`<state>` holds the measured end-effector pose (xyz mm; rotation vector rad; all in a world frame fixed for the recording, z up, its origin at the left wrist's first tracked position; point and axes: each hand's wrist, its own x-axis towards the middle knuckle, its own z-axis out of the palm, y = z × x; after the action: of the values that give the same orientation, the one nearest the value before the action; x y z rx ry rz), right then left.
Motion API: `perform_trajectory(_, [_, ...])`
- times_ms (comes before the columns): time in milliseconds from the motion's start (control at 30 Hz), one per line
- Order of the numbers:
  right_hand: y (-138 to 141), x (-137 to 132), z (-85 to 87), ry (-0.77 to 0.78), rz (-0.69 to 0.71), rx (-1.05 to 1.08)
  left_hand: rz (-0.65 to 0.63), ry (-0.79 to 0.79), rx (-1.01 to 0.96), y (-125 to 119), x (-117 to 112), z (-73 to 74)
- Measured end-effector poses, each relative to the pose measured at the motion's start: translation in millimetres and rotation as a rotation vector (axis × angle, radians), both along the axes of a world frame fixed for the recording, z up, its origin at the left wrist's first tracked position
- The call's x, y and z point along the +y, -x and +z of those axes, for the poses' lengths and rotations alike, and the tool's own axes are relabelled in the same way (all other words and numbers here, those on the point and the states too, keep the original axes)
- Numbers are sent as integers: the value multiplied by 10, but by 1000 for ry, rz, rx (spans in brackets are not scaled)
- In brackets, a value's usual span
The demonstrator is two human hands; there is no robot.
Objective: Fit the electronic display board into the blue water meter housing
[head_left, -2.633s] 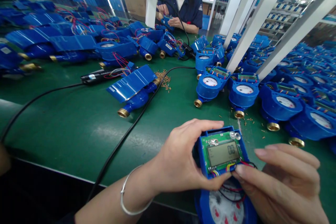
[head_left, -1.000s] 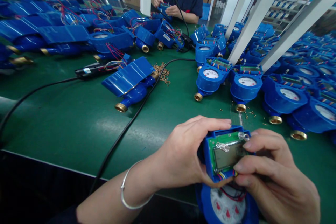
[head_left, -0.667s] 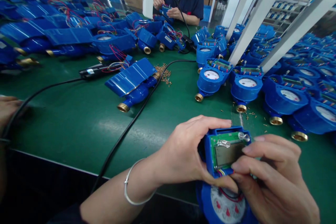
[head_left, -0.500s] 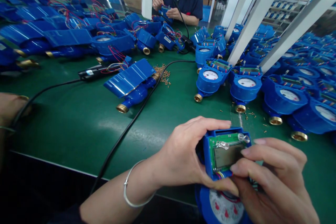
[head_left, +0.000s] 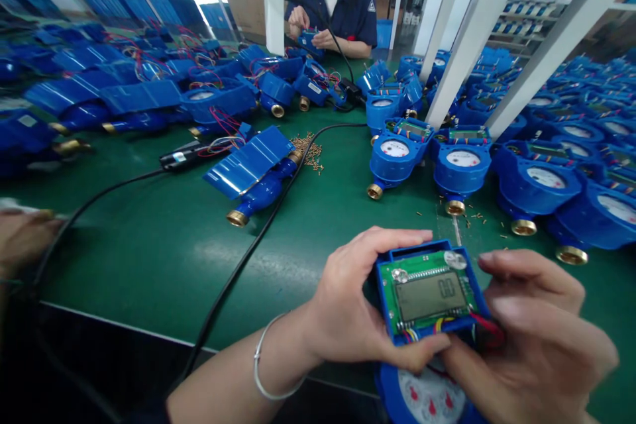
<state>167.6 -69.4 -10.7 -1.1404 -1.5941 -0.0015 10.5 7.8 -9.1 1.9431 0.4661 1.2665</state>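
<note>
My left hand (head_left: 348,305) is closed around the blue housing of a water meter (head_left: 397,381), thumb below and fingers along the top. In the housing sits a green circuit board (head_left: 387,291) with clear round parts and a lit display (head_left: 431,295) showing digits. The round dial (head_left: 430,397) with red pointers lies partly hidden below my thumb. My right hand (head_left: 536,331), slightly blurred, is curled at the housing's right side. Red wires (head_left: 489,328) run from the board in among its fingers; its exact grip is partly hidden.
Blue meters with dials (head_left: 462,159) stand in rows at right. One meter (head_left: 263,192) lies beside a pile of small brass screws (head_left: 311,151). A black cable (head_left: 238,265) crosses the green table (head_left: 322,245). Opposite works a person (head_left: 342,6); another hand (head_left: 24,238) shows at far left.
My right fingers have moved off the display to the housing's right edge. Digits now show on the display, and red wires have come into view by my right hand.
</note>
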Motion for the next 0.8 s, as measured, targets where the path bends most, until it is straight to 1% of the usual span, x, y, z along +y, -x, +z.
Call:
perform_trajectory(67, [29, 5, -49, 11, 16, 143, 6, -37, -25, -1, 4, -23])
perform_trajectory(100, [25, 2, -68, 52, 32, 192, 8, -52, -37, -2, 5, -32])
perform_trajectory(133, [6, -3, -80, 124, 49, 204, 11, -64, -51, -5, 5, -39])
perform_trajectory(167, [-24, -9, -83, 210, 60, 163, 14, -75, -68, -9, 4, -45])
perform_trajectory(200, [-63, -13, -77, 294, 71, 66, 16, -82, -88, -16, 1, -49])
perform_trajectory(233, [-103, -14, -62, 351, 86, -59, 18, -88, -107, -24, -2, -53])
perform_trajectory(267, [-139, -12, -41, 376, 101, -177, 16, -91, -121, -34, -5, -57])
perform_trajectory(300, [-166, -7, -15, 374, 127, -272, 13, -89, -132, -45, -9, -59])
perform_trajectory(333, [-180, 0, 13, 351, 156, -321, 7, -88, -141, -56, -13, -62])
perform_trajectory(367, [-181, 9, 41, 331, 183, -325, 1, -84, -143, -66, -17, -63])
perform_trajectory(467, [-131, 33, 105, 332, 215, -208, -22, -78, -138, -84, -24, -63])
perform_trajectory(567, [-79, 43, 119, 327, 224, -141, -45, -76, -141, -82, -21, -55])
perform_trajectory(733, [-73, 35, 75, 297, 169, -166, -121, -18, -75, -40, -13, -35])
perform_trajectory(800, [-72, 31, 62, 299, 129, -182, -114, -4, -35, -20, -20, -28])
